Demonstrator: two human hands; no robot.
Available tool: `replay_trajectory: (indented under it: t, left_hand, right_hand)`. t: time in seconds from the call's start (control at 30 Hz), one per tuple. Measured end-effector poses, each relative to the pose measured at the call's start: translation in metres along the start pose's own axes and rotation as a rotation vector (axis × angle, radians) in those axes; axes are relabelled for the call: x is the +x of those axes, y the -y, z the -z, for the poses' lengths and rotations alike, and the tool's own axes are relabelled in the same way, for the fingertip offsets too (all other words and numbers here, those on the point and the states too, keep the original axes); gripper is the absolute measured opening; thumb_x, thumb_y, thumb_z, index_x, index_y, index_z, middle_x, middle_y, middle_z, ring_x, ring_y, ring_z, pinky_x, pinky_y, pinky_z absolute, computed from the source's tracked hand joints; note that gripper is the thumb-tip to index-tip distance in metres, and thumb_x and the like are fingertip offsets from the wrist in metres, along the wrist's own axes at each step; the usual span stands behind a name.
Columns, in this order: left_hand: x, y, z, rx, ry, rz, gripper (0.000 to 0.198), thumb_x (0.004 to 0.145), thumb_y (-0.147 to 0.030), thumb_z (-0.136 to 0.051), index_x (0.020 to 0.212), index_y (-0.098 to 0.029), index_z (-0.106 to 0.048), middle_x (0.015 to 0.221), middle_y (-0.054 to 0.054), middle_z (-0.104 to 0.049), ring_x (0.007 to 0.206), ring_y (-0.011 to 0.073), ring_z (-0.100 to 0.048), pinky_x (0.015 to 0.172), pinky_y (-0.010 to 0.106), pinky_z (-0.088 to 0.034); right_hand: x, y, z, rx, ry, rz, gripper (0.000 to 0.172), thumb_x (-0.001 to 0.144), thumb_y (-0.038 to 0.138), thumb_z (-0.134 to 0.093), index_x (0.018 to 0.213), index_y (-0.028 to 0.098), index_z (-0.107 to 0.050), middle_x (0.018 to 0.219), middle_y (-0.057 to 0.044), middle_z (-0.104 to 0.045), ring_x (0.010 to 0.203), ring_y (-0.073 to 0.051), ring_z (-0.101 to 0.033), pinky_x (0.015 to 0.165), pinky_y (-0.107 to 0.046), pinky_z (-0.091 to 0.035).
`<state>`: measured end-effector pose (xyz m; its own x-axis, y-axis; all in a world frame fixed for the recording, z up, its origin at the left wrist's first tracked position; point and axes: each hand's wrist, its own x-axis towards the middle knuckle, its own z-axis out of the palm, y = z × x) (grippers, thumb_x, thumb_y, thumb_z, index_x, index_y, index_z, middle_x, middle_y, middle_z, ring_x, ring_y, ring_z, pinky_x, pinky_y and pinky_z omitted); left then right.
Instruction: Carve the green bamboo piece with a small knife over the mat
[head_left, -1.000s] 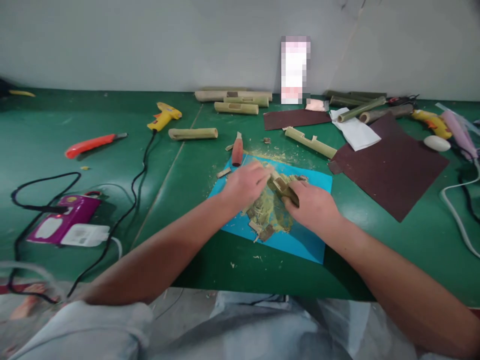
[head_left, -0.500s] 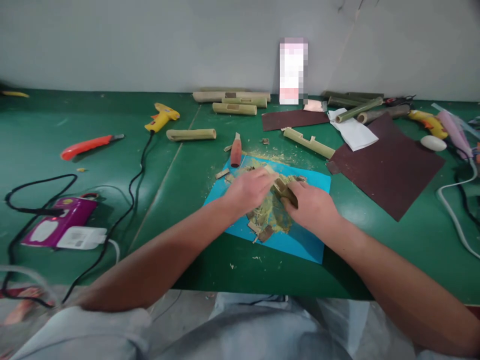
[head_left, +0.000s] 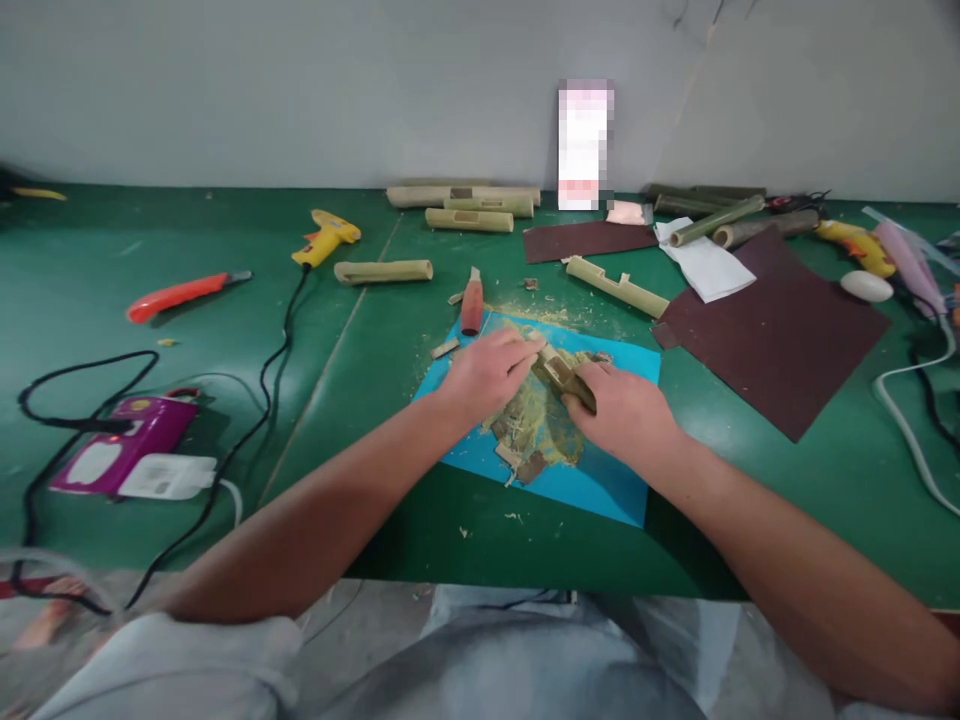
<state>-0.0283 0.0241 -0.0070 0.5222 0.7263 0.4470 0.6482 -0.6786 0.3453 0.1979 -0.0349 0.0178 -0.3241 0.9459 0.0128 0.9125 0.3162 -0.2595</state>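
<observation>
A short bamboo tube point(head_left: 558, 369) with a rectangular cut-out lies slanted between my hands, over a blue sheet point(head_left: 615, 490) strewn with shavings and bark chips. My right hand point(head_left: 626, 405) is closed around its lower right end. At the upper left end is my left hand point(head_left: 491, 372), its fingers pressed together by the tube's tip; whatever they pinch is too small to make out. Just beyond the sheet's far edge, a red-handled blade point(head_left: 472, 304) rests on the green table.
Left are a red cutter point(head_left: 180, 296), a yellow glue gun point(head_left: 327, 238) and a purple power box point(head_left: 131, 440) with cables. Bamboo tubes point(head_left: 469, 219) lie near the wall. Brown sheets point(head_left: 787, 340), a white paper point(head_left: 705, 262) and a white oval object point(head_left: 866, 286) are at right.
My left hand has shifted slightly left and its fingers lie lower at the tube's tip, with more of the tube showing. My right hand has barely moved.
</observation>
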Motion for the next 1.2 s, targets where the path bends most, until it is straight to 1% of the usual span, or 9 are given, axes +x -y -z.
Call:
replay_trajectory:
  t: [0.17,0.3,0.4,0.53,0.63,0.73,0.9,1.1,1.2]
  left_hand:
    - [0.0009,-0.0003,0.0003,0.008,-0.023,0.028,0.032,0.105,-0.029,-0.048,0.117,-0.017,-0.075,0.096,0.009,-0.073,0.091,0.0189,-0.069,0.083,0.033,-0.058]
    - [0.0003,-0.0001,-0.0011,-0.006,0.025,0.010,0.034,0.106,-0.030,-0.046,0.120,-0.018,-0.074,0.098,0.009,-0.073,0.093,0.0191,-0.069,0.084,0.033,-0.058]
    - [-0.0008,-0.0005,-0.0018,0.001,-0.013,0.030,0.034,0.105,-0.029,-0.046,0.120,-0.017,-0.074,0.100,0.009,-0.073,0.092,0.0190,-0.069,0.085,0.033,-0.058]
    - [-0.0008,-0.0022,-0.0005,0.000,0.036,-0.015,0.034,0.105,-0.029,-0.047,0.122,-0.018,-0.074,0.098,0.008,-0.073,0.090,0.0185,-0.068,0.082,0.032,-0.058]
    - [-0.0005,-0.0032,0.0012,0.019,0.005,-0.007,0.034,0.105,-0.029,-0.047,0.118,-0.017,-0.076,0.094,0.009,-0.072,0.088,0.0192,-0.068,0.079,0.032,-0.058]
    - [-0.0012,-0.0042,0.0021,-0.005,0.043,-0.047,0.034,0.105,-0.029,-0.047,0.121,-0.018,-0.075,0.096,0.009,-0.072,0.090,0.0188,-0.069,0.079,0.031,-0.058]
    - [-0.0005,-0.0018,0.0030,-0.002,0.007,-0.003,0.034,0.105,-0.029,-0.047,0.121,-0.017,-0.074,0.099,0.009,-0.073,0.090,0.0189,-0.069,0.082,0.032,-0.058]
    - [-0.0012,-0.0029,0.0014,0.021,0.014,-0.034,0.034,0.105,-0.027,-0.047,0.120,-0.015,-0.075,0.095,0.010,-0.072,0.090,0.0203,-0.069,0.081,0.033,-0.058]
    - [-0.0022,-0.0040,0.0011,0.019,0.070,-0.063,0.034,0.106,-0.026,-0.046,0.123,-0.018,-0.073,0.097,0.009,-0.072,0.090,0.0185,-0.069,0.080,0.030,-0.058]
  right_hand:
    - [-0.0005,-0.0001,0.0007,-0.009,-0.003,-0.002,0.023,0.099,0.036,-0.048,0.102,0.020,-0.065,0.100,-0.007,-0.074,0.085,-0.021,-0.065,0.060,-0.034,-0.029]
    - [-0.0005,0.0007,0.0015,-0.012,0.011,-0.006,0.023,0.099,0.037,-0.048,0.101,0.020,-0.065,0.101,-0.007,-0.073,0.086,-0.021,-0.065,0.060,-0.034,-0.030]
    - [-0.0006,0.0008,0.0021,-0.016,0.009,-0.007,0.023,0.099,0.036,-0.048,0.102,0.020,-0.065,0.102,-0.008,-0.074,0.087,-0.022,-0.066,0.060,-0.034,-0.030]
    - [-0.0013,0.0011,0.0032,-0.011,0.024,-0.013,0.024,0.099,0.037,-0.049,0.102,0.020,-0.065,0.101,-0.008,-0.074,0.087,-0.022,-0.066,0.061,-0.033,-0.031]
    - [-0.0018,0.0018,0.0038,-0.012,0.024,-0.019,0.024,0.099,0.036,-0.049,0.104,0.020,-0.065,0.103,-0.008,-0.074,0.088,-0.022,-0.066,0.062,-0.033,-0.033]
    - [-0.0021,0.0024,0.0046,-0.010,0.031,-0.018,0.023,0.099,0.036,-0.049,0.103,0.020,-0.065,0.103,-0.008,-0.073,0.088,-0.021,-0.065,0.062,-0.033,-0.034]
    - [-0.0021,0.0024,0.0057,0.001,0.026,-0.019,0.024,0.099,0.036,-0.049,0.106,0.020,-0.066,0.104,-0.009,-0.073,0.088,-0.022,-0.065,0.063,-0.032,-0.034]
    - [-0.0018,0.0021,0.0048,-0.002,0.032,-0.018,0.024,0.099,0.035,-0.049,0.106,0.020,-0.066,0.105,-0.008,-0.074,0.090,-0.022,-0.066,0.062,-0.033,-0.033]
    - [-0.0018,0.0024,0.0055,-0.004,0.039,-0.024,0.023,0.099,0.036,-0.050,0.105,0.020,-0.066,0.103,-0.008,-0.074,0.088,-0.022,-0.066,0.061,-0.033,-0.032]
